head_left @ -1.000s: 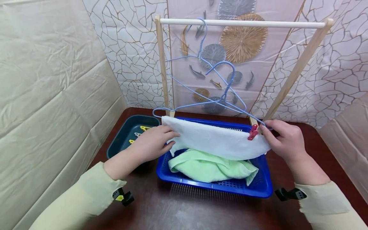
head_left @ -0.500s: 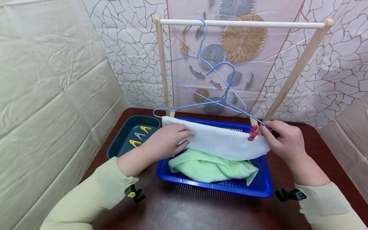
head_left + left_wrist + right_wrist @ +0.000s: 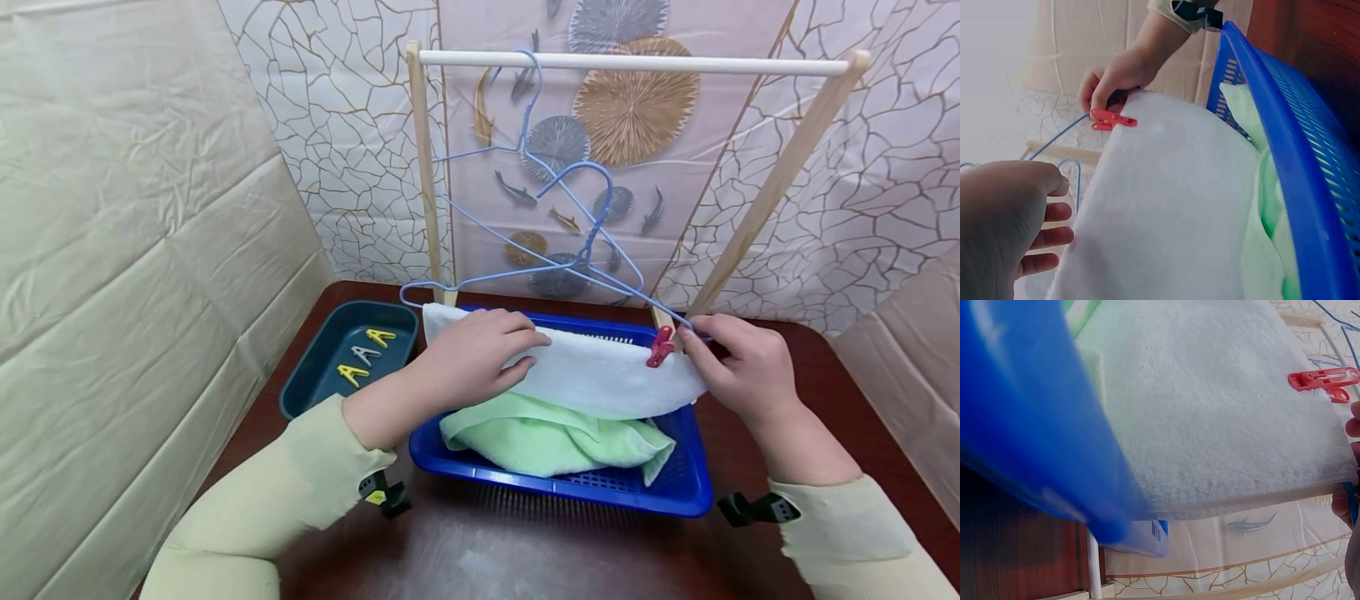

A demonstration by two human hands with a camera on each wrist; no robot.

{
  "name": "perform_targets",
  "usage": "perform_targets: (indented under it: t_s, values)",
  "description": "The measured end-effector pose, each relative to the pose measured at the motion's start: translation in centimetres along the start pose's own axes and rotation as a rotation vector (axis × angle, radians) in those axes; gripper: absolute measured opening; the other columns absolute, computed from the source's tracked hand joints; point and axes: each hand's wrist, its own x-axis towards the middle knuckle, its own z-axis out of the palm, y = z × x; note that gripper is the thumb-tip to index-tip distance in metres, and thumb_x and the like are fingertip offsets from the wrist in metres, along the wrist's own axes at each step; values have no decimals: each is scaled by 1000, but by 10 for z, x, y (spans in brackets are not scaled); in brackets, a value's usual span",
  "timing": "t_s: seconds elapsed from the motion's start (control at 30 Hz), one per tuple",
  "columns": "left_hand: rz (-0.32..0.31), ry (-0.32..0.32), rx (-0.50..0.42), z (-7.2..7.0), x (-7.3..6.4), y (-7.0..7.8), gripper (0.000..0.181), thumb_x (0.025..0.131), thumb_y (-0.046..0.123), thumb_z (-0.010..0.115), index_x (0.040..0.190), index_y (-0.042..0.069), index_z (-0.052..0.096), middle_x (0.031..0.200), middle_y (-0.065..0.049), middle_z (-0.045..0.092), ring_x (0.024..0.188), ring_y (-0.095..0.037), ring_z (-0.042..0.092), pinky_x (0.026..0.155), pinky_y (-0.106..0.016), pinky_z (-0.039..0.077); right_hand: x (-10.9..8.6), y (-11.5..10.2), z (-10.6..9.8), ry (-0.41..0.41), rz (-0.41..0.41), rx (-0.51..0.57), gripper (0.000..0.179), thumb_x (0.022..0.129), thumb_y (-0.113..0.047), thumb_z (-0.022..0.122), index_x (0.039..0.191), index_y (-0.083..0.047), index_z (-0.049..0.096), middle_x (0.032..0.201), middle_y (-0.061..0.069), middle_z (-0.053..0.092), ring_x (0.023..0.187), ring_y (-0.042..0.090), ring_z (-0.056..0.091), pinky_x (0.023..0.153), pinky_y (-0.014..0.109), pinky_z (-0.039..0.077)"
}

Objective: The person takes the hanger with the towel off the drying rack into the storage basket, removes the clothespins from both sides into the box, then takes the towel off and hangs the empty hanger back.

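My right hand [image 3: 738, 362] pinches the right end of a blue wire hanger [image 3: 592, 237], at the corner of a white towel [image 3: 600, 371]. The folded towel hangs over the hanger's lower bar. A red clothespin [image 3: 660, 347] clips the towel near my right fingers; it also shows in the right wrist view [image 3: 1322, 379]. My left hand [image 3: 480, 354] is in front of the towel's left half, fingers loosely extended and holding nothing. In the left wrist view its fingers [image 3: 1054, 236] are spread right at the towel's top edge. Below lies a green towel [image 3: 525, 437] in a blue basket [image 3: 555, 487].
At left, a dark green tray [image 3: 300, 387] holds two yellow clothespins [image 3: 352, 374] and a grey one [image 3: 366, 356]. Behind the basket stands a wooden rack with a white rod [image 3: 675, 62], where a second blue hanger [image 3: 528, 108] hangs. A beige cloth wall [image 3: 150, 250] borders the left.
My left hand has slid rightward along the front of the white towel, from its left corner toward the middle, uncovering the clothespins in the tray. My right hand and the hanger have stayed put.
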Motion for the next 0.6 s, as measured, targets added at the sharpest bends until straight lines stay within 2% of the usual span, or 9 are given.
perform_targets:
  t_s: [0.27, 0.6]
  values:
    - [33, 23, -19, -1, 19, 9, 30, 101, 31, 56, 127, 21, 67, 121, 6, 64, 112, -11, 57, 94, -31, 45, 2, -1, 0, -3, -12, 6, 49, 98, -44, 54, 89, 0, 74, 81, 13, 72, 58, 22, 61, 64, 10, 45]
    - [21, -17, -56, 3, 45, 25, 33, 102, 32, 55, 131, 21, 65, 122, 5, 63, 109, -11, 58, 95, -29, 45, 5, -4, 0, -4, -22, 6, 51, 98, -46, 54, 89, 0, 75, 80, 13, 72, 58, 23, 62, 64, 10, 45]
